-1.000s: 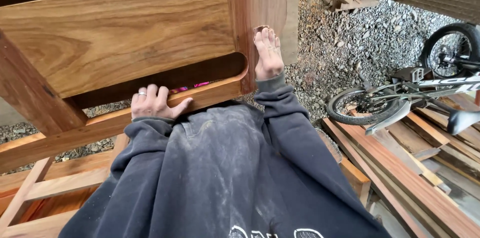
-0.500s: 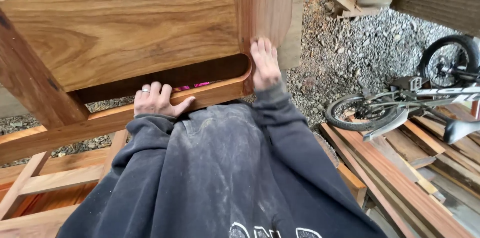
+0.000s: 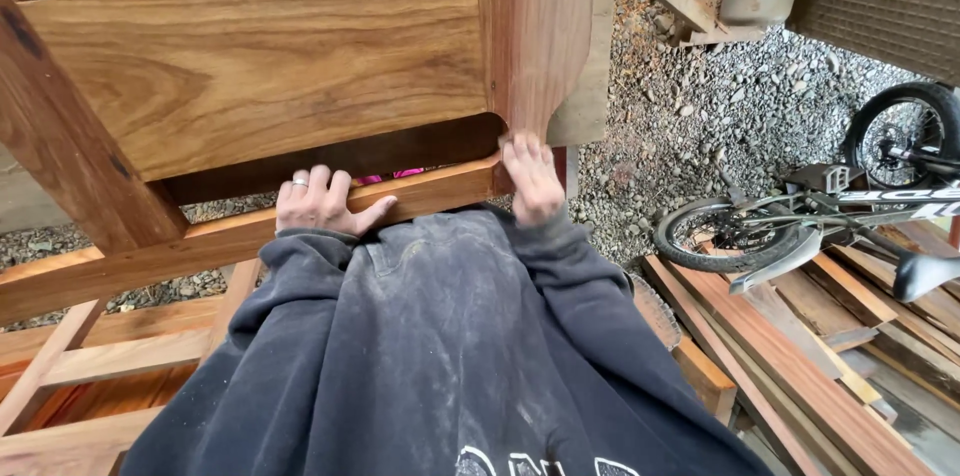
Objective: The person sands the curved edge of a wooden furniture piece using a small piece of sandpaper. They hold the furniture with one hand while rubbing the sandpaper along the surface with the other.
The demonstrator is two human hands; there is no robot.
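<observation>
The left hand [image 3: 322, 202], a ring on one finger, lies over the lower rail [image 3: 200, 241] of a wooden furniture frame, fingers curled over its top edge and thumb stretched along its face: a grasp on the rail. The right hand [image 3: 533, 176] presses flat and open against the foot of the reddish end post [image 3: 535, 26], where the rail meets it; whether its fingertips hook round the edge cannot be told. Both sleeves of a dusty dark hoodie [image 3: 440, 336] run up to the frame, elbows bent and close to the body.

The frame stands right in front of the person, its broad grained panel [image 3: 250, 61] above the rail and a long slot between them. Solid timber like this looks heavy and rigid, with a smooth finished face that may slip under a flat palm; the rail and the slot's edge offer the surest hold.

To the right, a bicycle [image 3: 800, 216] lies on gravel [image 3: 700, 106] beside stacked planks [image 3: 830, 336].
</observation>
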